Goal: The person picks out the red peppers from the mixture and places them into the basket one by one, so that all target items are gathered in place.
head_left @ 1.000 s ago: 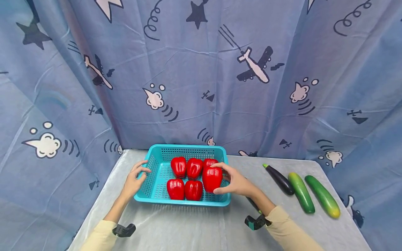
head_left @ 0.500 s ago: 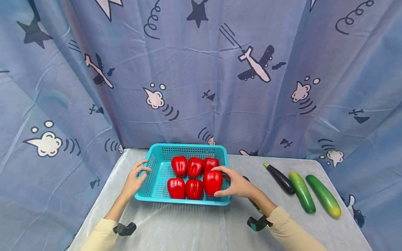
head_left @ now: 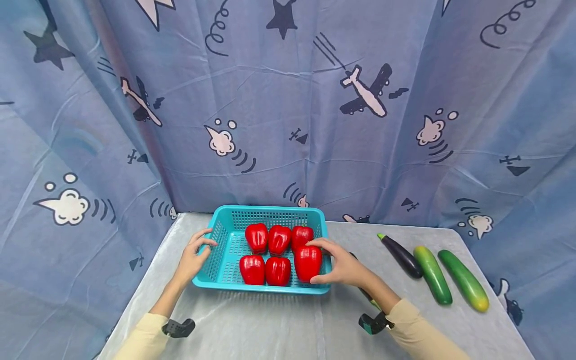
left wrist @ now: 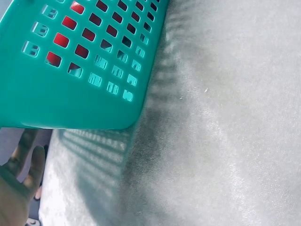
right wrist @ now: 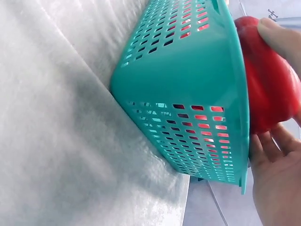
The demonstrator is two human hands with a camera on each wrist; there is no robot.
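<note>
My right hand grips a red bell pepper from its right side, fingers at the back and thumb in front. The pepper is over the front right corner of a turquoise basket; in the right wrist view, this pepper is at rim height. Several other red bell peppers lie in the basket in two rows. At the basket's left side is my left hand, its fingers spread and fingertips right at the rim. In the left wrist view, its fingers appear below the basket wall.
Right of the basket lie an eggplant and two green cucumber-like vegetables, one nearer and one farther right. A dark, green-tipped vegetable is partly hidden under my right forearm. A patterned blue curtain hangs behind the table.
My right hand has lowered the bell pepper toward the basket's front right corner and moved slightly right with it. My left hand stays at the left rim.
</note>
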